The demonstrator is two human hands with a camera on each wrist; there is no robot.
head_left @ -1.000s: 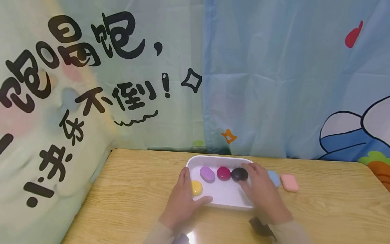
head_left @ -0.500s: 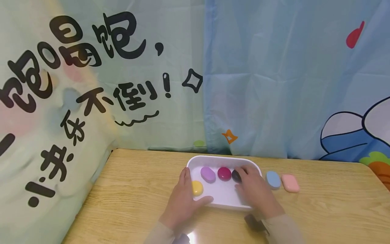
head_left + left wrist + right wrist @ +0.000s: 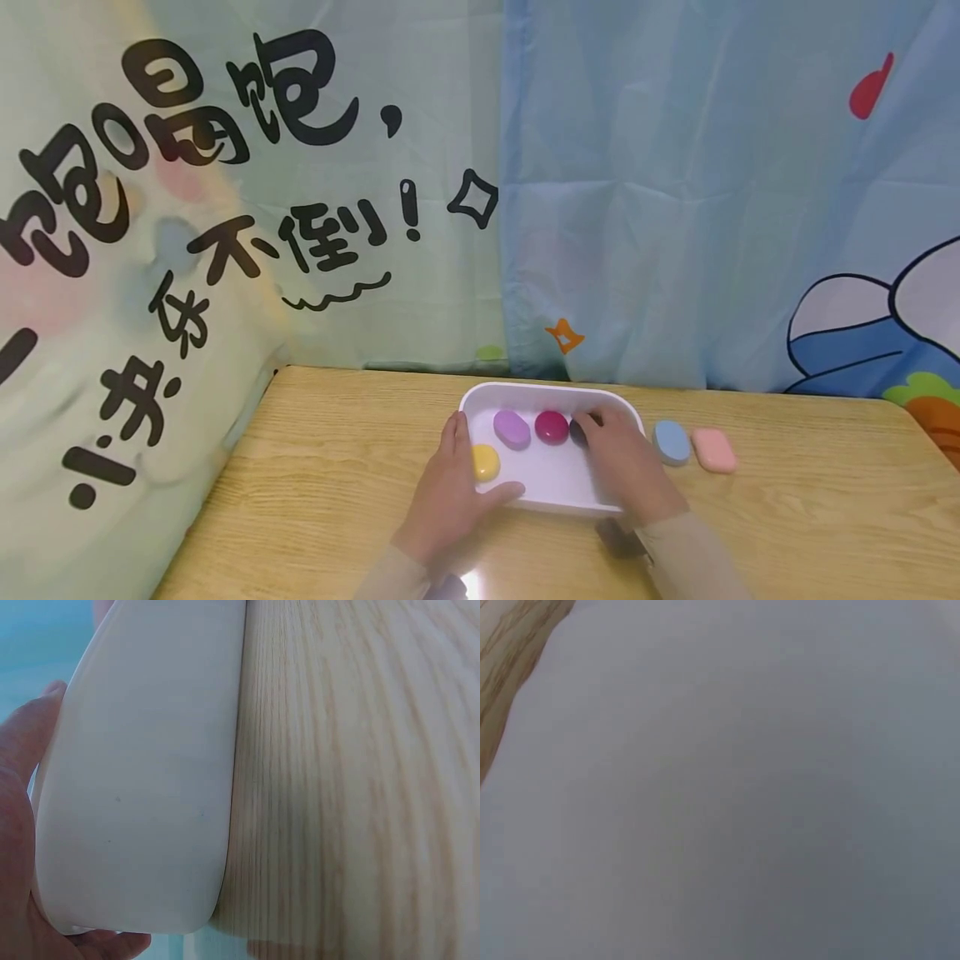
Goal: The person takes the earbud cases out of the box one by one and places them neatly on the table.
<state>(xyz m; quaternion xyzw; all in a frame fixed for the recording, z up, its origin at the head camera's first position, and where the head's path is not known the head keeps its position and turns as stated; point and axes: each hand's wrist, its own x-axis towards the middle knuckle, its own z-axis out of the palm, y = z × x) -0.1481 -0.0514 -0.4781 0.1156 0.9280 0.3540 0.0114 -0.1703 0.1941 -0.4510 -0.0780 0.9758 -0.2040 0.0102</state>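
From the head camera, a white tray (image 3: 551, 392) sits on the wooden bench (image 3: 322, 467), its long axis running left to right, parallel to the bench's far edge and the curtain (image 3: 675, 208) behind it. The left hand (image 3: 450, 487) clasps the tray's near left corner, thumb along the front rim and fingers up the left wall; this looks like a steadying hold, to keep the tray from sliding. Inside lie a yellow pebble (image 3: 484, 462) just beside the left fingers, and a row of a purple pebble (image 3: 512, 428), a crimson pebble (image 3: 551, 426) and a dark pebble (image 3: 579, 431) along the far wall. The right hand (image 3: 621, 462) reaches into the tray from the right, its fingertips on the dark pebble and covering most of it; whether the grip is clenched on the pebble or only resting on it cannot be told. That cover also hides which way the dark pebble's long axis lies. A blue pebble (image 3: 672, 442) and a pink pebble (image 3: 714, 450) lie on the bench right of the tray.

The left wrist camera shows the tray's outer wall (image 3: 142, 787) close up, with the palm (image 3: 19, 825) wrapped against it and the bench grain beside it.

The right wrist camera shows only the tray's pale surface and a sliver of bench (image 3: 510, 645).
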